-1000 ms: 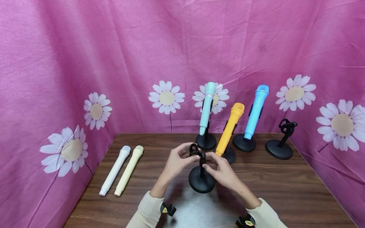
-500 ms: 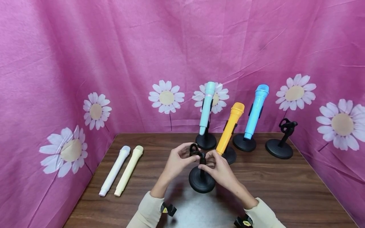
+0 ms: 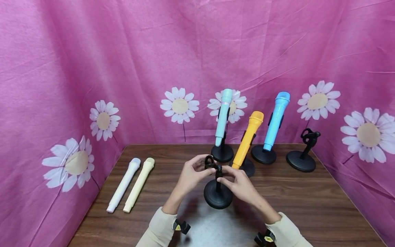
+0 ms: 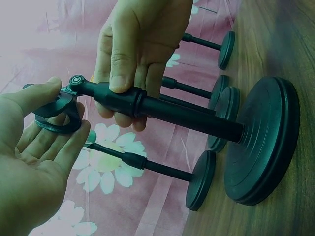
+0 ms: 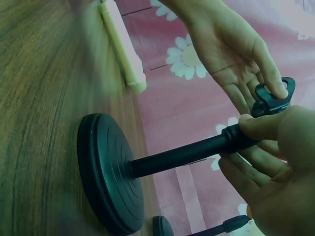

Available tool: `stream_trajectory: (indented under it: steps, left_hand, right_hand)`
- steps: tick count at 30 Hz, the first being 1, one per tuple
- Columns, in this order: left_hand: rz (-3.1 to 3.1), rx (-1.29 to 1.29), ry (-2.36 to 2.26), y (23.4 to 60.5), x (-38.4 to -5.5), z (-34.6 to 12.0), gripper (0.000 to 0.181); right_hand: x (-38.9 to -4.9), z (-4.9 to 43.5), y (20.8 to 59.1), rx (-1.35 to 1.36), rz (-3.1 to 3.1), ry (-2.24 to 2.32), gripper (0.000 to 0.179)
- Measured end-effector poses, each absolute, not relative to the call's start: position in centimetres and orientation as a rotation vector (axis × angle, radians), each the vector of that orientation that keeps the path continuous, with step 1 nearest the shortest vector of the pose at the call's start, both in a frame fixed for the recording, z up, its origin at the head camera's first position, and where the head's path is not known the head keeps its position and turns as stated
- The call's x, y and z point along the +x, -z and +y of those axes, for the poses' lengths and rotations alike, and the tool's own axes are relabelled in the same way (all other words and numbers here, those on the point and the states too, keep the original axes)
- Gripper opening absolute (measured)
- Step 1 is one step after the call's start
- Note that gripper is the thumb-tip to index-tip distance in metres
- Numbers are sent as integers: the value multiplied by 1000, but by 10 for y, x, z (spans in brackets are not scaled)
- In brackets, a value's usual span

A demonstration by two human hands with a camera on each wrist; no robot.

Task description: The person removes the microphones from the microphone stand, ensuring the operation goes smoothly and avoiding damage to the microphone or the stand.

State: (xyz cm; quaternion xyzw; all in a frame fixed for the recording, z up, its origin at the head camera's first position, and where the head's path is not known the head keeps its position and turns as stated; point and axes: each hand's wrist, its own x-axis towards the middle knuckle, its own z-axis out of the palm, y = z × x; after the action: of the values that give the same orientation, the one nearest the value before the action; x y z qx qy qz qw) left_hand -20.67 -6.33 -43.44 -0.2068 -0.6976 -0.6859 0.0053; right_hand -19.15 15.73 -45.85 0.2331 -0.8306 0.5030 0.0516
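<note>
A black desktop microphone stand (image 3: 217,195) with a round base stands upright on the table between both hands. My left hand (image 3: 190,175) pinches the clip (image 4: 61,110) at its top between thumb and fingers. Just below the clip, my right hand (image 3: 239,183) grips the collar (image 4: 118,98) of the stand's post, thumb on the near side and fingers behind. In the right wrist view the clip's ring shows beside the left thumb, and no microphone is in it.
Behind stand a mint microphone (image 3: 223,113), an orange microphone (image 3: 248,139) and a blue microphone (image 3: 276,121), each on a black stand. Another stand (image 3: 303,157) without a microphone is at back right. A white microphone (image 3: 124,185) and a cream microphone (image 3: 139,185) lie at left.
My right hand's fingers shift slightly around the stand's collar, drawing in and then back out. The left hand keeps its hold on the clip, and the base stays in place.
</note>
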Motion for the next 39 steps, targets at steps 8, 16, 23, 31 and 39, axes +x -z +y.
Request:
stream_trajectory:
  steps: [8, 16, 23, 31, 39]
  left_hand:
    - [-2198, -645, 2139, 433, -206, -64, 42]
    - [-2183, -645, 2149, 433, -205, -64, 43]
    - [-2186, -624, 2149, 432, -204, -65, 45]
    - [-2180, -636, 2140, 433, -205, -64, 46]
    - [-2173, -636, 2147, 434, -205, -63, 46]
  right_hand:
    - [-194, 149, 461, 569, -2546, -1516, 33]
    - [-192, 143, 461, 492, -2548, -1451, 34]
    - [-191, 139, 462, 486, -2536, -1434, 36]
    - [-191, 137, 466, 462, -2491, -1391, 37]
    - [-191, 136, 467, 422, -2485, -1356, 37]
